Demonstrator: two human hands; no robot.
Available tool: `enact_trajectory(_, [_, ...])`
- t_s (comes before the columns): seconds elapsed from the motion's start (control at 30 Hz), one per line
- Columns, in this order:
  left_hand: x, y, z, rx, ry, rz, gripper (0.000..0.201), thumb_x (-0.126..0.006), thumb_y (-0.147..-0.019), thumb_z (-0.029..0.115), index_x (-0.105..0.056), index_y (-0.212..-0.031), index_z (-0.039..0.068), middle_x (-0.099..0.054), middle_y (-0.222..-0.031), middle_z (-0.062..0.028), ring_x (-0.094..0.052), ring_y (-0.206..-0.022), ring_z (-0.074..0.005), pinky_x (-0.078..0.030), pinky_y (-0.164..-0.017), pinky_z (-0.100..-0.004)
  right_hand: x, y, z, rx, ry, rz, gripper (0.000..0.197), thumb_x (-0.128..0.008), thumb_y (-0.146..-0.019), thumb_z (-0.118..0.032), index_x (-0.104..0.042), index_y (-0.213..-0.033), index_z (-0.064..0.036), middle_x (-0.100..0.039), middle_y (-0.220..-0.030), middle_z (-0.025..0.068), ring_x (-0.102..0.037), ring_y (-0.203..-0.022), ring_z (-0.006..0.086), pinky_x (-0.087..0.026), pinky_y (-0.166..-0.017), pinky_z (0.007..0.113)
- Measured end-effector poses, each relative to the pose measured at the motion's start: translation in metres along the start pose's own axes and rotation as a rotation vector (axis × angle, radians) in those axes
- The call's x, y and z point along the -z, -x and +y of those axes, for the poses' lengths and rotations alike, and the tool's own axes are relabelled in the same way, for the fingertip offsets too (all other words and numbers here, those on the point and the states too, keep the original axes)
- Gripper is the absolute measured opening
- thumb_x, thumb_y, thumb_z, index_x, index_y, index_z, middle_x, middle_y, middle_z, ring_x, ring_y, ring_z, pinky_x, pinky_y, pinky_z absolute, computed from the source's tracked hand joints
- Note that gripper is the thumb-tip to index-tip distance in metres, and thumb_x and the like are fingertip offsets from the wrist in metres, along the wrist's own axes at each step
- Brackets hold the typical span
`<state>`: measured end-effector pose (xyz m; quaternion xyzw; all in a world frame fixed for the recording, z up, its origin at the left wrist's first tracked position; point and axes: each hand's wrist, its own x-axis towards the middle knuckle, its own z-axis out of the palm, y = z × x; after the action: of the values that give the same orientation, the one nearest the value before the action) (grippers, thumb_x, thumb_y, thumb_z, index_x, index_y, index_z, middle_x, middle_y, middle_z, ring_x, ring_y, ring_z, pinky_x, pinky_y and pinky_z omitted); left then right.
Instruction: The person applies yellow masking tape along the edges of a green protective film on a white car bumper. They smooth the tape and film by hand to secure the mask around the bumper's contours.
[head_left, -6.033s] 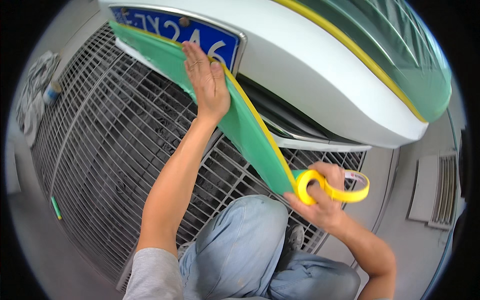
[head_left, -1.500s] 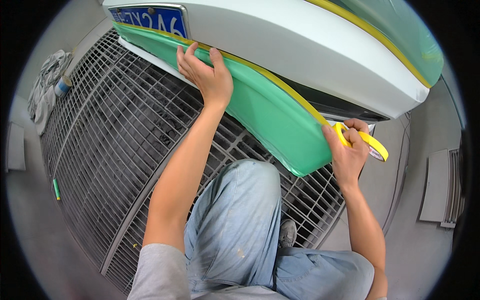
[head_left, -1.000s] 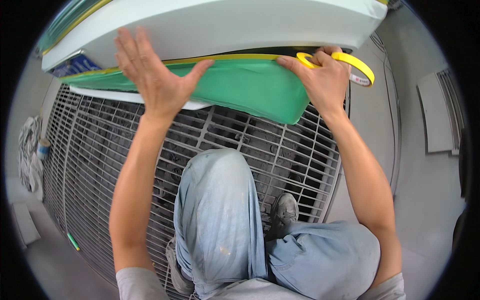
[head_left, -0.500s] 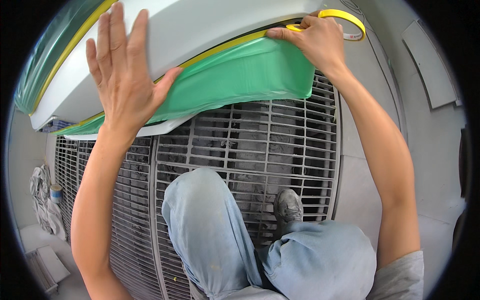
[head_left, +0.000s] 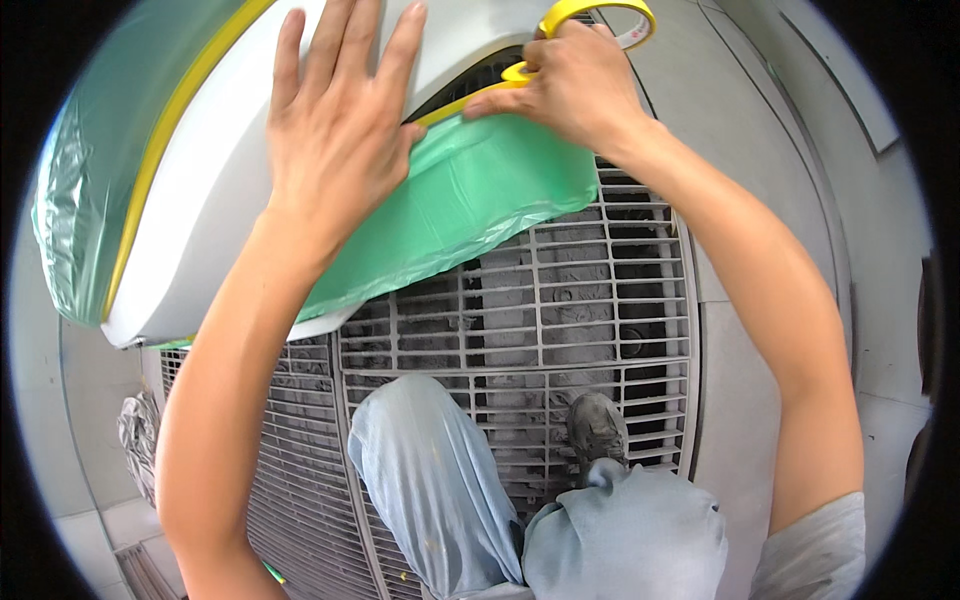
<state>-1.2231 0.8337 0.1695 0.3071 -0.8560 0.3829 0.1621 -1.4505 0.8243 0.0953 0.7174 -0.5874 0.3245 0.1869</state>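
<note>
Green film (head_left: 490,175) is being hung along the white car panel (head_left: 450,45), long axis slanting from lower left to upper right. Tape roll (head_left: 563,11) is being gripped by the right hand (head_left: 585,85), nearer the film's right end, thumb by the yellow strip (head_left: 453,107). Left hand (head_left: 340,135) is being spread wide over the panel. Open room is being left below the film, above the floor grate (head_left: 600,367).

You have two hands (head_left: 335,150) (head_left: 580,85), two yellow tape rolls (head_left: 515,72) (head_left: 558,12), two green film sheets (head_left: 480,185) (head_left: 115,160), two knees (head_left: 425,460) (head_left: 630,525), one white car (head_left: 225,170) and one visible shoe (head_left: 597,425).
</note>
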Motion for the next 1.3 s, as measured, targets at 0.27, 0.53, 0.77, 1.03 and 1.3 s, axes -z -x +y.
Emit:
enact_trajectory(0.27, [-0.007, -0.009, 0.003, -0.019, 0.050, -0.053, 0.096, -0.089, -0.076, 0.030, -0.042, -0.157, 0.012, -0.033, -0.168, -0.0135, -0.026, -0.158, -0.0302, -0.012, -0.131, -0.0494, 0.008, -0.013, 0.080, -0.250, -0.163, -0.041, 0.081, -0.084, -0.065, -0.072, -0.075, -0.073, 0.0084, -0.069, -0.072, 0.0240, -0.070, -0.074, 0.0379, -0.055, -0.077, 0.046])
enact_trajectory(0.53, [-0.020, -0.055, 0.022, -0.061, -0.028, -0.074, 0.091, -0.086, -0.080, 0.033, -0.042, -0.156, 0.010, -0.036, -0.166, -0.0141, -0.028, -0.157, -0.0304, -0.014, -0.130, -0.0497, -0.005, -0.017, 0.077, -0.244, -0.114, 0.004, 0.088, -0.080, -0.057, -0.085, -0.073, -0.066, 0.0025, -0.065, -0.059, 0.0125, -0.067, -0.060, 0.0287, -0.055, -0.062, 0.041])
enact_trajectory(0.77, [-0.037, -0.088, 0.038, -0.100, -0.070, -0.061, 0.082, -0.082, -0.082, 0.032, -0.047, -0.153, 0.008, -0.040, -0.164, -0.0162, -0.029, -0.157, -0.0310, -0.013, -0.130, -0.0511, -0.024, -0.008, 0.080, -0.344, -0.223, -0.068, 0.092, -0.077, -0.057, -0.088, -0.068, -0.058, 0.0035, -0.063, -0.055, 0.0142, -0.066, -0.054, 0.0314, -0.055, -0.060, 0.041])
enact_trajectory(1.03, [-0.037, -0.109, 0.046, -0.141, -0.162, -0.130, 0.076, -0.079, -0.079, 0.026, -0.053, -0.147, 0.007, -0.044, -0.161, -0.0191, -0.030, -0.157, -0.0316, -0.011, -0.130, -0.0520, -0.064, 0.023, 0.091, -0.480, -0.475, -0.036, 0.091, -0.079, -0.059, -0.087, -0.062, -0.053, 0.0020, -0.057, -0.050, 0.0116, -0.061, -0.049, 0.0290, -0.052, -0.057, 0.042])
enact_trajectory(1.3, [-0.049, -0.126, 0.056, -0.177, -0.176, -0.174, 0.075, -0.078, -0.081, 0.028, -0.053, -0.148, 0.007, -0.043, -0.162, -0.0186, -0.028, -0.157, -0.0320, -0.012, -0.130, -0.0525, -0.080, 0.019, 0.097, -0.664, -0.549, -0.298, 0.094, -0.077, -0.060, -0.087, -0.077, -0.078, 0.0044, -0.074, -0.083, 0.0173, -0.073, -0.084, 0.0360, -0.050, -0.094, 0.048])
